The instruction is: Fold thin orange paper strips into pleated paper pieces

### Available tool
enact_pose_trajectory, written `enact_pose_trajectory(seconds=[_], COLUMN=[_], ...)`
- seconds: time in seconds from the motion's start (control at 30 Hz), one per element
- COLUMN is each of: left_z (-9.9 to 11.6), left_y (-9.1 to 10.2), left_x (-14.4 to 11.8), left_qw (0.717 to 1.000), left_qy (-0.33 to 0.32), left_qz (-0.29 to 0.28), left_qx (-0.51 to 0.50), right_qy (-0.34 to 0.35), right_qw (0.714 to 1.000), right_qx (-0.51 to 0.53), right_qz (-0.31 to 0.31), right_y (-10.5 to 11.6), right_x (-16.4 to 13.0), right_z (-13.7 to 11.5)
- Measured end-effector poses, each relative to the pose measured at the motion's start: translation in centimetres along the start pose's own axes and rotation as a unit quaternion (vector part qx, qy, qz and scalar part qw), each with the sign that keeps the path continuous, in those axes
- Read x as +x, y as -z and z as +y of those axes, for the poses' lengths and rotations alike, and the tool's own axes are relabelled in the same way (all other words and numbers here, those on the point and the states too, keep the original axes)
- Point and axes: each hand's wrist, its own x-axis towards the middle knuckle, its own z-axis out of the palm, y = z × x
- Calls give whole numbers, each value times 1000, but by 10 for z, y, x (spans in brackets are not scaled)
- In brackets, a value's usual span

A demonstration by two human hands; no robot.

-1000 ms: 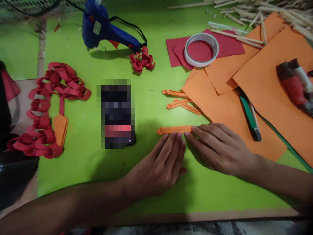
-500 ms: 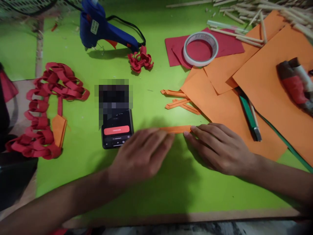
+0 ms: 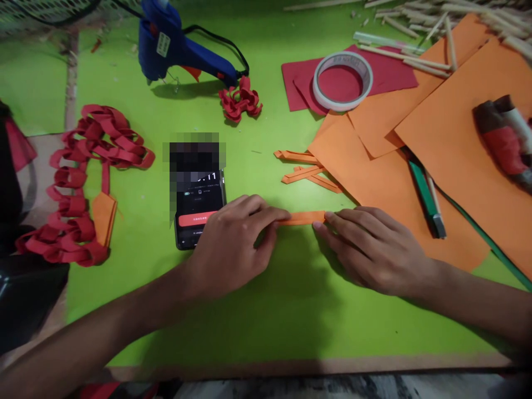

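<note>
A narrow folded strip of orange paper [image 3: 306, 218] lies across the green tabletop between my two hands. My left hand [image 3: 239, 244] has its fingertips closed on the strip's left end, which they partly cover. At the right end, my right hand [image 3: 376, 249] pinches the strip between thumb and fingers. Just beyond the strip lie several thin folded orange pieces [image 3: 310, 178] with pointed ends. A phone [image 3: 198, 213] with a lit screen sits beside my left hand, its upper part blurred out.
Red paper chains [image 3: 68, 205] with an orange folded piece [image 3: 103, 216] lie left. At the back are a blue glue gun [image 3: 187, 55], a red paper curl [image 3: 240, 100] and a tape roll [image 3: 320, 97]. Orange sheets [image 3: 449, 127], a green cutter [image 3: 424, 191] and wooden sticks [image 3: 415, 61] occupy the right.
My left hand has shifted from lying over the strip to gripping its left end, with thumb and fingers drawn together. My right hand stays at the right end.
</note>
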Motion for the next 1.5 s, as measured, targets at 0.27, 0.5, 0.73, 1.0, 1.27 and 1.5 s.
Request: enact_pose_trajectory(seconds=[0.27, 0.5, 0.73, 1.0, 1.27, 1.5], left_z=[1, 3, 4, 2, 2, 2], left_y=[3, 3, 4, 5, 5, 4], left_x=[5, 10, 11, 12, 12, 11], left_qw=[999, 998, 998, 998, 998, 999], left_qy=[35, 57, 51, 44, 45, 41], left_qz=[-3, -19, -23, -22, -24, -23], left_qx=[-24, -15, -13, -28, -25, -18], right_qy=[4, 21, 31, 36, 62, 54], right_qw=[1000, 1000, 998, 997, 992, 992], right_qx=[-2, -16, -34, -41, -74, -68], right_qz=[-1, -4, -31, -53, -85, -94], right_y=[0, -1, -1, 0, 3, 4], right_x=[1, -1, 4, 6, 11, 13], right_z=[1, 2, 4, 3, 3, 2])
